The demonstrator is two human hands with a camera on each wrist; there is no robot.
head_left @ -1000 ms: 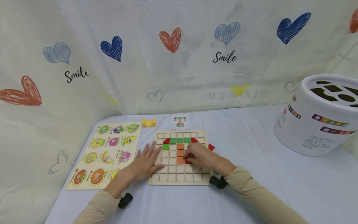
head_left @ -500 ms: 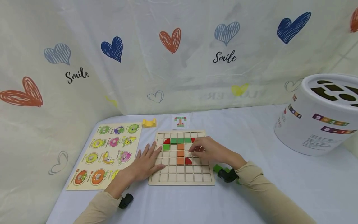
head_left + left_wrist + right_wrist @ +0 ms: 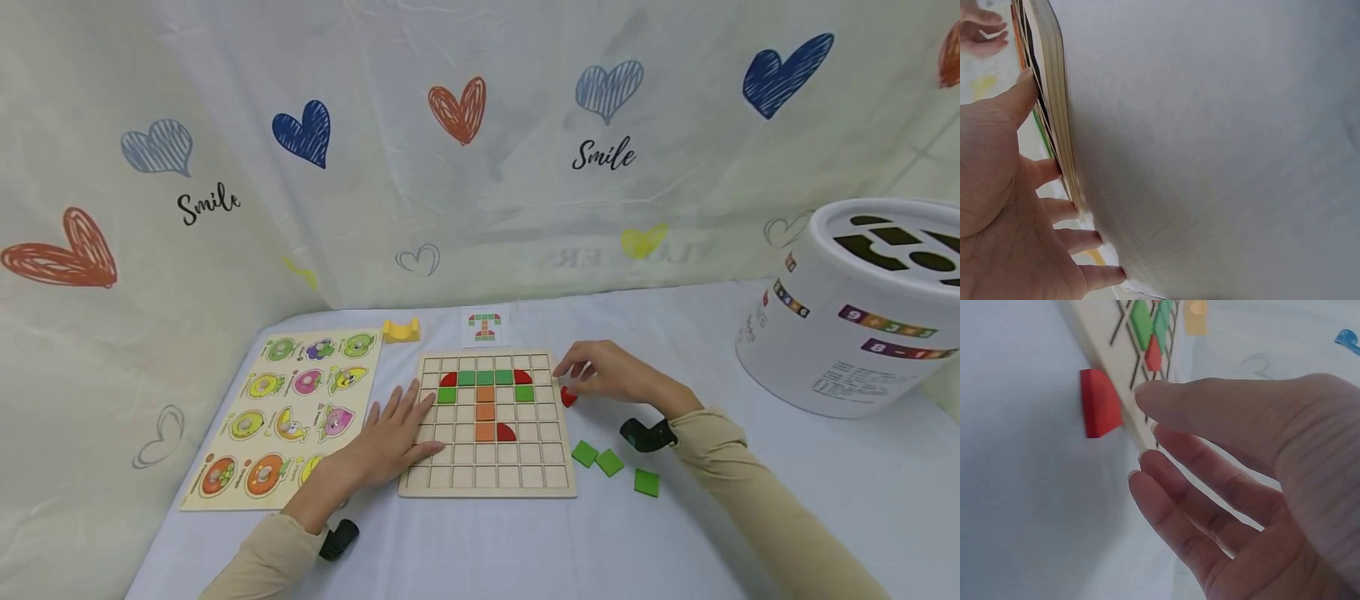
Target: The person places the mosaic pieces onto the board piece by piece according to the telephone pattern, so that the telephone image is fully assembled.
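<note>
A wooden grid board (image 3: pixel 450 454) lies on the table, with red quarter-circle, green square and orange square tiles set in its cells. My left hand (image 3: pixel 390 433) rests with spread fingers on the board's left edge; in the left wrist view the thumb (image 3: pixel 1022 94) touches that edge. Just past the board's right edge is my right hand (image 3: pixel 611 373), its fingers loosely bent and nothing between them. A loose red quarter-circle tile (image 3: pixel 1099 403) stands out beside the board, close to the right fingertips (image 3: pixel 1150 394). The hand partly covers this tile in the head view.
Three loose green square tiles (image 3: pixel 609 462) lie right of the board. A small pattern card (image 3: pixel 484 326) and a yellow block (image 3: pixel 401 331) are behind it. A fruit puzzle board (image 3: pixel 277 400) lies at left; a white bucket (image 3: pixel 840 333) with a shape-sorter lid stands at right.
My right hand has moved right, off the board to beside the loose red tile. A green square now shows under the right red quarter-circle. The left hand has stayed in place.
</note>
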